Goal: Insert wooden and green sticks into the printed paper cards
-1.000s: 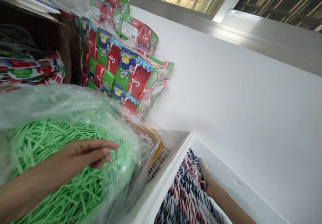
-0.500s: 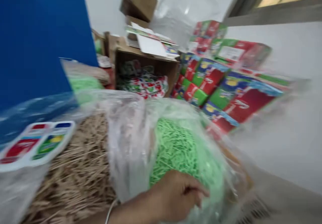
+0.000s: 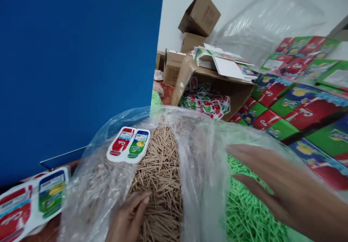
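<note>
My left hand (image 3: 127, 216) lies flat with fingers stretched out on a heap of brown sticks (image 3: 160, 169) inside a clear plastic bag (image 3: 198, 155). My right hand (image 3: 280, 187) hovers open, fingers spread, over a second bag of green sticks (image 3: 244, 213) at the lower right. A printed card with a red and a green bottle shape (image 3: 128, 145) rests on the plastic above the brown sticks.
A blue panel (image 3: 76, 64) fills the left. More printed bottle cards (image 3: 29, 198) lie at the lower left. An open cardboard box (image 3: 214, 86) holds printed cards, with stacked boxes (image 3: 199, 15) behind. Wrapped red and green drink cartons (image 3: 299, 100) pile up at the right.
The view has swung left, away from the white bin and patterned cloth. My left hand moved from the green sticks to the brown sticks. My right hand now hovers over the green bag.
</note>
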`<state>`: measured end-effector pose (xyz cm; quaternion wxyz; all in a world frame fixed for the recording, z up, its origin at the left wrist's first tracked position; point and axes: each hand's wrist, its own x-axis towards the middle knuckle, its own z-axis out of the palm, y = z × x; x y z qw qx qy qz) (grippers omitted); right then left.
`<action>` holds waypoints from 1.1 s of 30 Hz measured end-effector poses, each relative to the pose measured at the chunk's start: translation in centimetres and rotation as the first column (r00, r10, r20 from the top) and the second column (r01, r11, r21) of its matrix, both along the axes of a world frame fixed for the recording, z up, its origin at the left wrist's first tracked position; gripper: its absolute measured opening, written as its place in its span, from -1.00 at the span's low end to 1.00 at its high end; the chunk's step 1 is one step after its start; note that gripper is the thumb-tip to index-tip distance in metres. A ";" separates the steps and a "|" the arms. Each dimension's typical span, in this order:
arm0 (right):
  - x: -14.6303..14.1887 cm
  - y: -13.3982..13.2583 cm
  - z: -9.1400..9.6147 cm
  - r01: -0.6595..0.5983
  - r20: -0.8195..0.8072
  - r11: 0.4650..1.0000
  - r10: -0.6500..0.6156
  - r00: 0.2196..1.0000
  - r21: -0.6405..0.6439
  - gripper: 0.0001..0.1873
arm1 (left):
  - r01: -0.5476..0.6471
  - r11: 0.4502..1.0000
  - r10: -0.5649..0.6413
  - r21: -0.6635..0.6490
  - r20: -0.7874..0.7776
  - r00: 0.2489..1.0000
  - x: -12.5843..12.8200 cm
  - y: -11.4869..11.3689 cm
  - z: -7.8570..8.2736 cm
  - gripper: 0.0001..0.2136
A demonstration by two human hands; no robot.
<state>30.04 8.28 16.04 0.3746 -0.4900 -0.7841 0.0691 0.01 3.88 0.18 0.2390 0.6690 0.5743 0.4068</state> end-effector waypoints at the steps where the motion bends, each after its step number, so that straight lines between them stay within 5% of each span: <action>1: -2.1 1.8 0.7 -0.136 0.179 0.990 0.142 0.974 -0.045 -0.71 | -0.014 1.000 0.014 0.014 -0.029 0.999 -1.1 0.2 -0.5 -0.78; 3: -6.4 5.0 1.4 -0.306 0.512 0.931 0.366 0.777 -0.201 -0.77 | -0.045 0.998 0.048 0.038 -0.077 0.996 -2.6 0.4 -0.8 -0.77; 5: -10.2 7.0 0.9 -0.297 0.617 0.924 0.381 0.689 -0.239 -0.79 | -0.054 0.997 0.061 0.060 -0.118 0.991 -3.2 0.5 -0.5 -0.77; 7: -12.7 7.1 -0.9 -0.267 0.497 0.937 0.347 0.795 -0.227 -0.77 | -0.019 0.996 0.032 0.088 -0.151 0.988 -3.1 0.2 0.1 -0.76; 9: -13.9 5.1 -3.7 -0.239 0.195 0.946 0.282 0.939 -0.218 -0.74 | 0.044 0.992 -0.022 0.115 -0.187 0.982 -3.0 -0.2 0.4 -0.74; 12: -13.9 -0.1 -8.9 -0.270 -0.190 0.892 0.213 0.959 -0.363 -0.76 | 0.078 0.985 -0.033 0.155 -0.274 0.961 -3.4 -1.3 -0.4 -0.70; 14: -13.1 -3.7 -12.4 -0.329 -0.164 0.822 0.286 0.944 -0.464 -0.76 | 0.081 0.980 -0.016 0.180 -0.338 0.941 -3.9 -2.2 -1.3 -0.67; 18: -10.4 -8.5 -18.1 -0.248 -0.077 0.875 0.238 0.968 -0.417 -0.72 | 0.114 0.975 -0.027 0.190 -0.406 0.914 -4.8 -3.8 -1.8 -0.65; 22: -8.7 -10.1 -20.9 -0.156 -0.213 0.906 0.075 0.974 -0.393 -0.76 | 0.070 0.980 -0.005 0.188 -0.327 0.945 -5.3 -4.3 0.6 -0.74; 25: -9.3 -9.6 -21.2 -0.099 -0.305 0.920 -0.024 0.952 -0.380 -0.76 | -0.117 0.976 0.164 0.182 -0.270 0.949 -6.3 -2.4 3.4 -0.78; 28: -10.0 -8.5 -20.4 -0.180 -0.316 0.917 0.063 0.947 -0.357 -0.73 | -0.289 0.952 0.307 0.102 -0.282 0.909 -7.6 2.0 5.9 -0.67; 30: -9.8 -7.8 -19.8 -0.208 -0.318 0.915 0.095 0.943 -0.345 -0.72 | -0.350 0.937 0.322 -0.027 -0.331 0.887 -8.3 5.6 6.8 -0.61; 33: -8.5 -7.3 -19.5 -0.108 -0.361 0.922 -0.036 0.932 -0.372 -0.71 | -0.401 0.911 0.340 -0.099 -0.372 0.864 -9.0 10.8 6.7 -0.54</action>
